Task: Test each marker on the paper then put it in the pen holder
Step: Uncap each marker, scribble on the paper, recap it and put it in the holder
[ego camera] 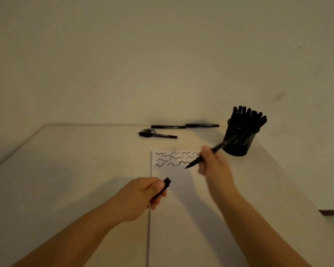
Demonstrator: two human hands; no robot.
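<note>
A pale cream table (pixel 69 170) fills the lower half of the view, and a thin dark seam (pixel 149 218) runs straight down its top from the middle toward the near edge. Up by the far edge lies a small round dark disc (pixel 147 131), flat on the surface; what it is, hard to say from here. Behind it all stands a plain off-white wall (pixel 123 54), dotted with a few tiny dark specks and one faint reddish smudge (pixel 279 96) over on the right.
</note>
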